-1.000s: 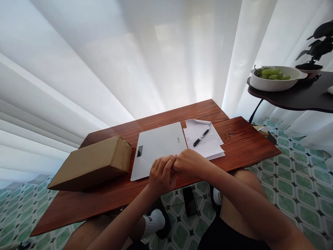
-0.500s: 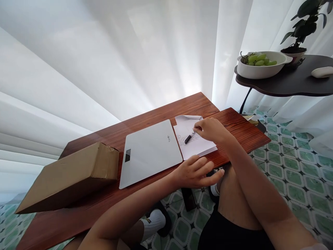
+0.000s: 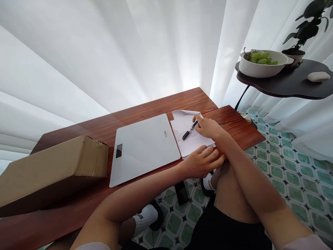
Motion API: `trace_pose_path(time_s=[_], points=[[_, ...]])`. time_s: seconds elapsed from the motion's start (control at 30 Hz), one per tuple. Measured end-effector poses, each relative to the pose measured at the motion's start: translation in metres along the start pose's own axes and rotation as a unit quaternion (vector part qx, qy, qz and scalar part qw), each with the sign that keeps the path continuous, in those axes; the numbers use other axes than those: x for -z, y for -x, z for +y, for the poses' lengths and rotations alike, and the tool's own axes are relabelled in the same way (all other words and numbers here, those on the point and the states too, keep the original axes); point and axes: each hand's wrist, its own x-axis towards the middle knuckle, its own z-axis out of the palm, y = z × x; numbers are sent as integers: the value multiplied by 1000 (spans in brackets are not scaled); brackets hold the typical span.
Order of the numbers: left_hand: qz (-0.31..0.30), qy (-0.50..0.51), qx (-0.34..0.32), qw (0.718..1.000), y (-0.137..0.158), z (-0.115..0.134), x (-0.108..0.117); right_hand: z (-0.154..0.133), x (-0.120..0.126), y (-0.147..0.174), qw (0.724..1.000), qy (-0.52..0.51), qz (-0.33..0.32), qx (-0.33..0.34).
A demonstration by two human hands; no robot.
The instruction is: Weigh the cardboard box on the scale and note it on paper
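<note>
A black pen with a clear middle point(image 3: 189, 131) lies slanted across handwritten lines on the white paper point(image 3: 191, 147), whose far edge is curled. My right hand point(image 3: 207, 127) is over the right side of the paper, its index finger and thumb apart around the pen's upper end. By the near edge of the paper and table, my left hand point(image 3: 201, 161) rests with fingers spread, holding nothing. Left of the paper is a flat white glass scale point(image 3: 144, 149) with a small dark display.
On the wooden table point(image 3: 156, 104), a cardboard box point(image 3: 49, 166) stands at the left. A dark side table point(image 3: 281, 85) at the right bears a white bowl point(image 3: 260, 69) of green grapes, a potted plant point(image 3: 307, 31) and a white mouse-shaped object point(image 3: 318, 76). A dark phone-like object point(image 3: 181, 192) is below.
My right fingers have spread from a pinch at the pen's end, and more of the pen shows. My left hand has lowered towards the table edge. The view has shifted slightly.
</note>
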Motion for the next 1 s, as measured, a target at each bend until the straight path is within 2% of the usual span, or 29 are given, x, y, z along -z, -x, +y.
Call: trace_pose_path(time_s=[0.17,0.37,0.63,1.0], points=[[-34,32,38,998,-1,1,-2,1,-7,-13,999,9,-32,-24],[-45,44,46,997,-2,2,-6,-5,-10,-20,998,15,-29,-54],[-46,59,49,996,-3,2,-7,-3,-12,-17,998,3,18,-52],[-71,84,57,992,-4,2,-6,13,-2,-5,991,-8,130,24]])
